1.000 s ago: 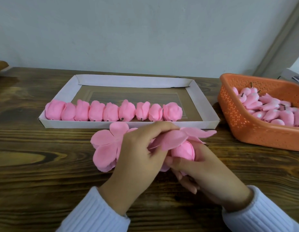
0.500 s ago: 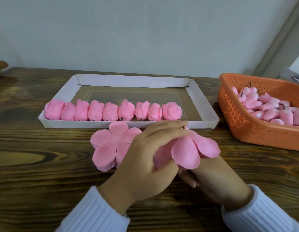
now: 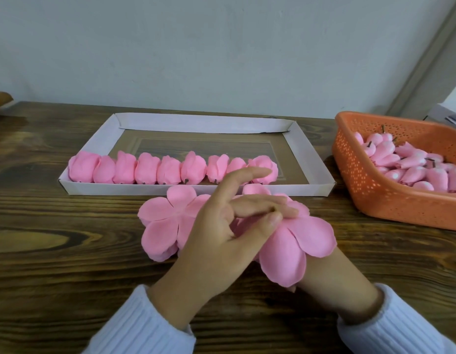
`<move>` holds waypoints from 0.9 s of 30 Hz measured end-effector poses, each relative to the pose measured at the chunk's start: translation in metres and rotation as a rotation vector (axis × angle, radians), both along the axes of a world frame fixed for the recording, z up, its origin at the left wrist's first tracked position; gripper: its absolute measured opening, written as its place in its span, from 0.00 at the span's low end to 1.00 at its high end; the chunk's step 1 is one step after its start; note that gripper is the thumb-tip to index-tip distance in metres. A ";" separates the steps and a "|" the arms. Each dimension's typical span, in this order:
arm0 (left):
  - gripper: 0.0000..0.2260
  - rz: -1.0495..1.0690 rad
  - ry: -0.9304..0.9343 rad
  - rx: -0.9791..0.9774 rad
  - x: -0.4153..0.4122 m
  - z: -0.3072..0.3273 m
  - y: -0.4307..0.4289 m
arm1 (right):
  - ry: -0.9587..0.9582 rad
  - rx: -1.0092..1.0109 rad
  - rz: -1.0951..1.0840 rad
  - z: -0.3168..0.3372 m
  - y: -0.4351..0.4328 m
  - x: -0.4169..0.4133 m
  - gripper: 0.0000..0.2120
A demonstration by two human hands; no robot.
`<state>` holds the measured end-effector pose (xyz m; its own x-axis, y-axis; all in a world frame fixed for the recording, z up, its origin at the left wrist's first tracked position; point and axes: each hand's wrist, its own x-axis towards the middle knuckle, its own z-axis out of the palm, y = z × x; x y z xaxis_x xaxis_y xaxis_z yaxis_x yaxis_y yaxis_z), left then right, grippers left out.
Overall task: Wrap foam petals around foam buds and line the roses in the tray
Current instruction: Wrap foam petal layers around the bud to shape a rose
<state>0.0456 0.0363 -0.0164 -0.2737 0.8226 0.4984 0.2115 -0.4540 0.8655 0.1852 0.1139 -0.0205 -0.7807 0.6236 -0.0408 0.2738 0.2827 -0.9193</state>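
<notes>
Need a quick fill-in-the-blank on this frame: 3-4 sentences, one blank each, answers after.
1. The finished roses stand in a single row along the tray's ____ edge.
2. The row holds ____ roses.
3. The unwrapped buds lie in a basket coloured ____.
4. The loose petal sheets on the table lie between the tray and the ____ hand.

Missing words: near; nine; orange; left
</notes>
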 end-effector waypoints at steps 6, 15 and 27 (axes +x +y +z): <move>0.15 0.209 -0.063 0.069 -0.002 0.002 0.002 | 0.263 -0.153 0.134 0.007 0.000 -0.010 0.22; 0.24 0.445 0.254 0.100 -0.003 -0.004 0.004 | 0.594 0.340 -0.294 0.003 0.011 -0.010 0.06; 0.33 0.327 0.316 0.006 0.005 -0.014 0.008 | 0.448 0.526 -0.315 0.000 0.007 -0.015 0.03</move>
